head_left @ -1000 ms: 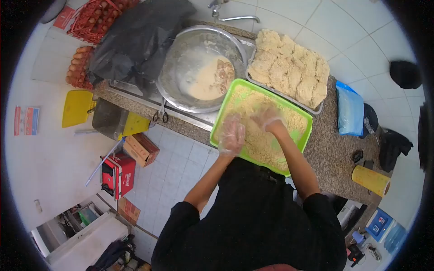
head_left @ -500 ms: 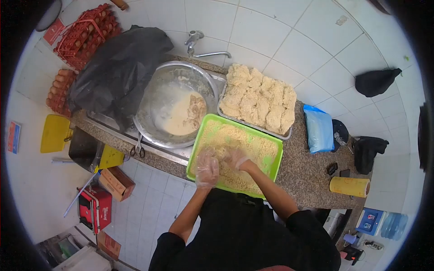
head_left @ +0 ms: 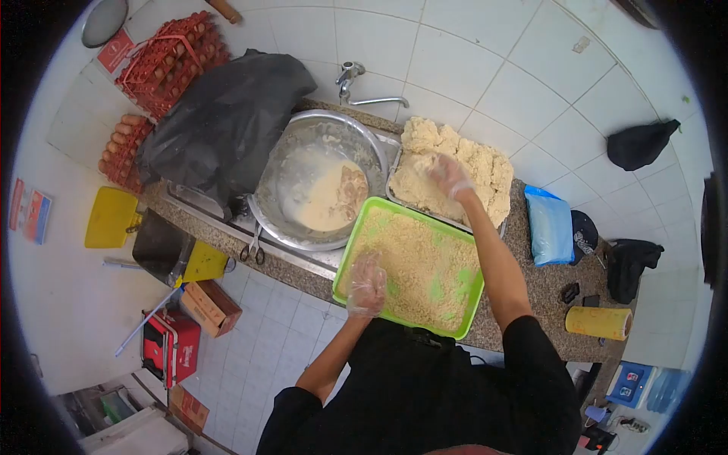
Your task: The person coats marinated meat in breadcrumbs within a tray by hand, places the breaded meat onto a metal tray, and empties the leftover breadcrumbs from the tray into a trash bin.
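Observation:
My left hand (head_left: 367,284), in a clear plastic glove, rests over the left part of the green tray (head_left: 341,282) of pale crumbs (head_left: 413,265), fingers stretched out. My right hand (head_left: 450,176), also gloved, is over the metal tray of crumb-coated pieces (head_left: 485,163); its fingers are blurred, and whether it holds a piece cannot be made out. To the left of these trays stands a large metal bowl (head_left: 265,220) with pale batter (head_left: 322,205) and wet pieces (head_left: 351,195) inside.
Around the bowl are a black plastic bag (head_left: 220,121), scissors (head_left: 253,246) and a faucet (head_left: 371,98). Egg trays (head_left: 125,148) stand far left. On the right of the granite counter (head_left: 531,303) lie a blue package (head_left: 550,227) and a yellow roll (head_left: 599,322).
My right hand has moved from the crumbs in the green tray up to the coated pieces in the metal tray. My left hand stays over the green tray. The camera view has shifted.

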`<state>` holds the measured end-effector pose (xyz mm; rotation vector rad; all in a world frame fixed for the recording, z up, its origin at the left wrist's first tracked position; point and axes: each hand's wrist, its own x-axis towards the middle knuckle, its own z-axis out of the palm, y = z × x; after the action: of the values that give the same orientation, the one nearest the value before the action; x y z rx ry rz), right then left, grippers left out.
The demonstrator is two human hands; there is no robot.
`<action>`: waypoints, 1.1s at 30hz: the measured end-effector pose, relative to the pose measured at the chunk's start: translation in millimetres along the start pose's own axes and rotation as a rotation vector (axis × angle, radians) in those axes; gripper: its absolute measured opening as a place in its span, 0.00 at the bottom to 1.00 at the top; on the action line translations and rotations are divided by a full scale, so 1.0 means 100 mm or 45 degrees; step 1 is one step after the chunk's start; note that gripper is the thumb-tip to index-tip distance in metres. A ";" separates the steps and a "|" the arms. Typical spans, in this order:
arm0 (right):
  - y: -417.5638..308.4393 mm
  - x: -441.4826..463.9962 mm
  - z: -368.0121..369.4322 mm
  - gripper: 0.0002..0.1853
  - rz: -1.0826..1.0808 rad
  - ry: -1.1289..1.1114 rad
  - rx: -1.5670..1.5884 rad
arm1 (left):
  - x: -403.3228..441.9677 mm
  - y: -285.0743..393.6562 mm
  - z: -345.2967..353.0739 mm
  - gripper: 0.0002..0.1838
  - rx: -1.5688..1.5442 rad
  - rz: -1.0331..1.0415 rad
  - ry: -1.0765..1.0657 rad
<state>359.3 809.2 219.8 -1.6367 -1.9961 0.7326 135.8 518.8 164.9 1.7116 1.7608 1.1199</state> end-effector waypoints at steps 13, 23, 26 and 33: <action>-0.05 -1.86 -0.47 0.23 0.325 0.596 -0.143 | -0.18 -0.38 0.21 0.21 0.234 0.188 -0.001; 1.00 -3.41 0.09 0.30 0.966 -0.002 0.154 | -0.22 -0.44 0.48 0.23 -0.233 0.086 -0.133; 1.04 -3.41 0.28 0.32 0.986 0.111 0.602 | -0.17 -0.40 0.39 0.25 -0.263 0.073 -0.282; 0.57 -3.42 0.32 0.33 1.043 0.343 0.957 | -0.26 -0.45 0.58 0.26 -0.397 0.124 -0.116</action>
<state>446.2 478.4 154.0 -1.8628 -0.6485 1.2533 156.8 512.4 90.2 1.6414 1.3778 1.2619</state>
